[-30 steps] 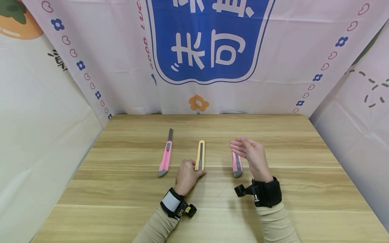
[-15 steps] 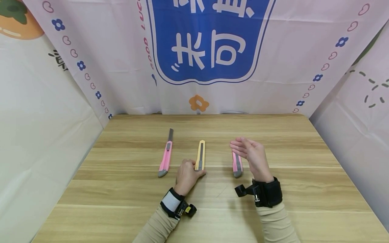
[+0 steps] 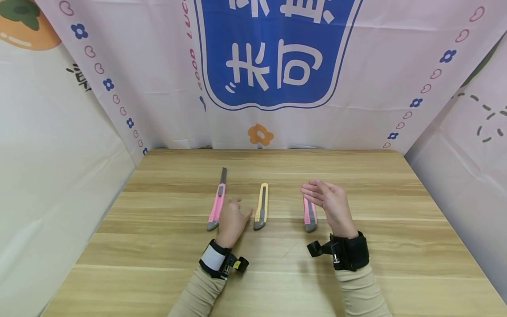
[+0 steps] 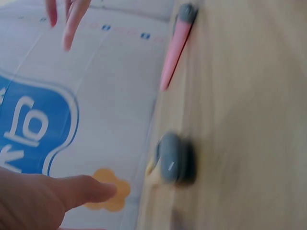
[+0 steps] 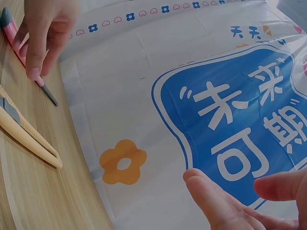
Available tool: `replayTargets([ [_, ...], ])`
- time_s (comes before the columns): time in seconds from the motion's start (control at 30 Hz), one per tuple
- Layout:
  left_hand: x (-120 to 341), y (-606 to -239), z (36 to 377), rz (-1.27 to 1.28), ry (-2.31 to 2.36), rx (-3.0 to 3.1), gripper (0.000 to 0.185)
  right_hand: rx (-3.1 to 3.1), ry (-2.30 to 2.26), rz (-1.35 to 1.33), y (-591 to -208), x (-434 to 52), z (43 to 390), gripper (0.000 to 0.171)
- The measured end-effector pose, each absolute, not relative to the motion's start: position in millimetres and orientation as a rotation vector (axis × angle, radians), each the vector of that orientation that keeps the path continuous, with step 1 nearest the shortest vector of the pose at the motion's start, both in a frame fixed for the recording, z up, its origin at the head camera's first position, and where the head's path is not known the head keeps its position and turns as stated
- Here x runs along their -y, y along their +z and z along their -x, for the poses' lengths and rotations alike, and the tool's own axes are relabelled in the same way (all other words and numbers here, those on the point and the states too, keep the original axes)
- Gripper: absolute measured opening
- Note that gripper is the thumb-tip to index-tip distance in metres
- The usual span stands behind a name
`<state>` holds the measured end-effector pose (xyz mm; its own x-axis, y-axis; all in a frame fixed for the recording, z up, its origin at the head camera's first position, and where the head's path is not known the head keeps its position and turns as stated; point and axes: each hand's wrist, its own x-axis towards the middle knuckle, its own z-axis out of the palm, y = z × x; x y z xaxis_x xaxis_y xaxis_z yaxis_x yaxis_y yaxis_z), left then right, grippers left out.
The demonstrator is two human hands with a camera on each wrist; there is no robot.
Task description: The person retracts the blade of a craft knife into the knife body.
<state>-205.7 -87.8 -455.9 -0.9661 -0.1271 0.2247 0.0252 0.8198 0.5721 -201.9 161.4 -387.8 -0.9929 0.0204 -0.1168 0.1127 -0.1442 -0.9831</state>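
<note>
Head view: three snap-off utility knives lie in a row on the wooden worktop [image 3: 356, 264], roughly midway between its near and far edges, each with its grey butt toward the near edge. The yellow knife [image 3: 261, 205] is the middle one: a slim pale-yellow body with a grey slider strip down its centre and a dark grey end cap, blade not showing. The left pink knife [image 3: 216, 204] has a length of grey blade extended toward the far edge. The right pink knife [image 3: 309, 215] is partly covered by the right hand.

The left hand [image 3: 231, 221] sits between the left pink knife and the yellow knife, fingers loosely extended, gripping nothing; whether it touches the worktop cannot be told. The right hand [image 3: 332, 204] is raised over the right pink knife, palm turned inward, fingers straight and relaxed, holding nothing.

Left wrist view: the grey end cap [image 4: 171, 164] of the yellow knife appears blurred, apart from the thumb. A printed cloth backdrop [image 3: 277, 57] stands behind the far edge.
</note>
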Motion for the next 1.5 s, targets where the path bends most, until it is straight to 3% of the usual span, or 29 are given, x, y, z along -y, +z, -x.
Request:
replayTargets([
  [0.33, 130.3, -443.9, 216.6, -0.295, -0.761, 2.900, 0.054, -2.012, -2.330, -0.155, -390.2, -162.2, 203.8, 0.039],
  [0.57, 150.6, -448.3, 221.3, -0.329, -0.637, 3.062, 0.035, -2.007, -2.342, -0.153, -391.0, -162.3, 204.1, 0.039],
  [1.5, 154.6, -444.6, 220.7, -0.394, -0.704, 3.207, 0.027, -1.987, -2.370, -0.180, -391.5, -163.6, 204.1, 0.038],
])
